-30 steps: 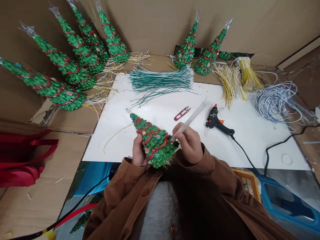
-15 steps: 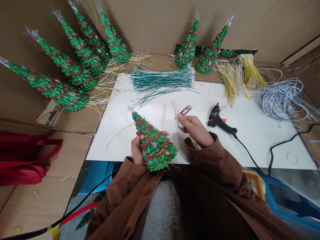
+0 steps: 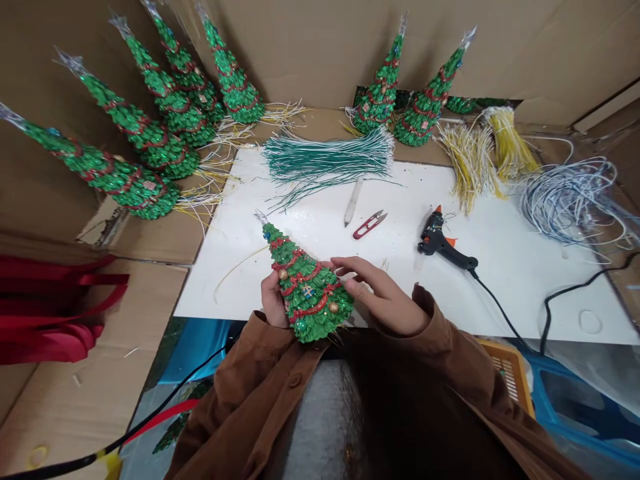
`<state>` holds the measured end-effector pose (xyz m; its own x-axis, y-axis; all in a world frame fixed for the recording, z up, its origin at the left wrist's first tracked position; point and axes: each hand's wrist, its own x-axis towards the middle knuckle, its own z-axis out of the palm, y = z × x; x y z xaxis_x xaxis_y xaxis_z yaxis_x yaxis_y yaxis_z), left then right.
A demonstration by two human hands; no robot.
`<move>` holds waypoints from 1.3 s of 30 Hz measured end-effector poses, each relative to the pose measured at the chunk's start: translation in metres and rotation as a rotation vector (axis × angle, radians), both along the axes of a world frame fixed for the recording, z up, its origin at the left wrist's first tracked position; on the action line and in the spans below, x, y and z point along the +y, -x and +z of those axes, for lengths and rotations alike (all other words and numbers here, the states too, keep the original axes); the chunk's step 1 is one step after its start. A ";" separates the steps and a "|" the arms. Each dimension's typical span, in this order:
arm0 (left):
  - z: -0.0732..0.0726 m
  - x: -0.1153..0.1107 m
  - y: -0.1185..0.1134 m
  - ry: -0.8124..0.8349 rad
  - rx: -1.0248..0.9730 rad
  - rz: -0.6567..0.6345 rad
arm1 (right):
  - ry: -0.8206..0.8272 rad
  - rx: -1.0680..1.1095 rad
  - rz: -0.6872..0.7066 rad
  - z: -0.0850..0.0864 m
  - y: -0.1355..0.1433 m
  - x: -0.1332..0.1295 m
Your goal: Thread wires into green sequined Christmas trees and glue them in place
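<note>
A small green Christmas tree (image 3: 310, 290) with red garlands, gold balls and a clear star tip leans to the left over the board's front edge. My left hand (image 3: 275, 300) is wrapped round its left side, fingers partly hidden behind it. At the tree's right side is my right hand (image 3: 383, 293), fingers apart, fingertips at the branches. A white pen-like tool (image 3: 353, 202) and red-handled snips (image 3: 370, 225) lie on the white board (image 3: 400, 200) beyond my hands. To the right rests a black glue gun (image 3: 440, 240).
Several finished trees (image 3: 145, 143) stand at the left and back. A green wire bundle (image 3: 327, 157), yellow-white wire bundles (image 3: 470, 157) and coiled pale wire (image 3: 567, 200) lie along the back. The glue gun's black cord (image 3: 503, 317) runs off the front edge.
My right hand has let go of the white pen-like tool, which now lies on the board, and has moved down and left to the tree. My left hand still holds the tree.
</note>
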<state>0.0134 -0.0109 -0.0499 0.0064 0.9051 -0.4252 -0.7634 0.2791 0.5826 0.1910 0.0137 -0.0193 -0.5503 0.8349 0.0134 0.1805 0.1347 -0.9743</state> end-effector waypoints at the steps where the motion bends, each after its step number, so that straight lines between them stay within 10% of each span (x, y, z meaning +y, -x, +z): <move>1: 0.001 0.000 0.000 -0.020 -0.003 0.006 | -0.008 0.004 0.015 0.000 0.000 -0.004; 6: 0.012 0.000 -0.005 -0.100 0.000 0.033 | 0.140 0.101 0.116 -0.002 0.007 -0.018; 10: 0.017 0.004 -0.011 -0.175 0.015 0.100 | 0.179 0.116 -0.065 -0.001 0.017 -0.021; 15: 0.011 0.007 -0.013 -0.144 -0.003 0.089 | -0.177 0.114 -0.337 0.006 0.018 -0.012; 24: 0.009 0.002 -0.009 -0.229 -0.082 0.020 | -0.582 0.024 -0.212 0.013 0.011 -0.010; 39: -0.004 0.002 -0.008 -0.194 0.115 -0.027 | -0.451 -0.008 -0.322 -0.012 -0.007 -0.020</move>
<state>0.0217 -0.0090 -0.0543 -0.0068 0.9703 -0.2420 -0.6825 0.1723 0.7103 0.1976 -0.0063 -0.0315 -0.2697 0.8735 0.4052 0.2887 0.4748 -0.8314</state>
